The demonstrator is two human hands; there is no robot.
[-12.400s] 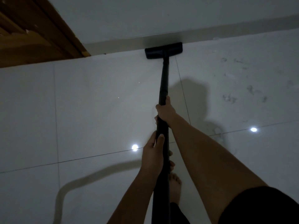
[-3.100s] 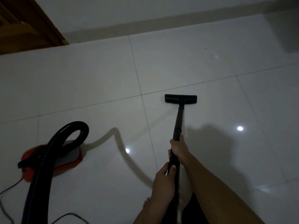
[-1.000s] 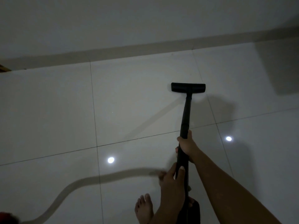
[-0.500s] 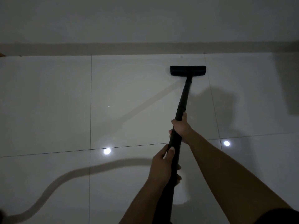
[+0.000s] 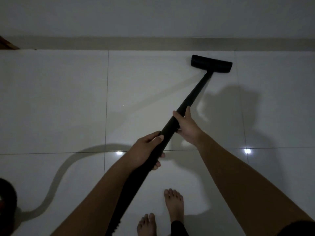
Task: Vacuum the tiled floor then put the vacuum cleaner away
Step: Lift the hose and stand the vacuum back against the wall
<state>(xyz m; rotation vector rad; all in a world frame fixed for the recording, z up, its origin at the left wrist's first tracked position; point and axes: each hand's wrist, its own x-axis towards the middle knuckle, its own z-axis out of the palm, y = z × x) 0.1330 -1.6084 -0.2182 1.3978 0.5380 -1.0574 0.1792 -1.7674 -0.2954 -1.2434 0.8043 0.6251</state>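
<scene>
gripping black wand [image 5: 190, 99], both hands; flat nozzle [image 5: 211, 64] on floor [image 5: 68, 99].

Both hands grip a black vacuum wand [image 5: 190, 101]: left hand [image 5: 144, 151] lower, right hand [image 5: 186, 126] higher. Its floor head [image 5: 211, 63] rests on white tiled floor [image 5: 51, 99] near the wall [image 5: 153, 16]. 2 bare feet [image 5: 173, 205] show below.

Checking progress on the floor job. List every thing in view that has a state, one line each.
Left hand: closed around the wand, lower grip.
Right hand: closed around the wand, upper grip.
Wand: tilted, slanting to the upper right.
Floor head: flat on the tiled floor, near the skirting.
Feet: bare, on the tiles.
</scene>
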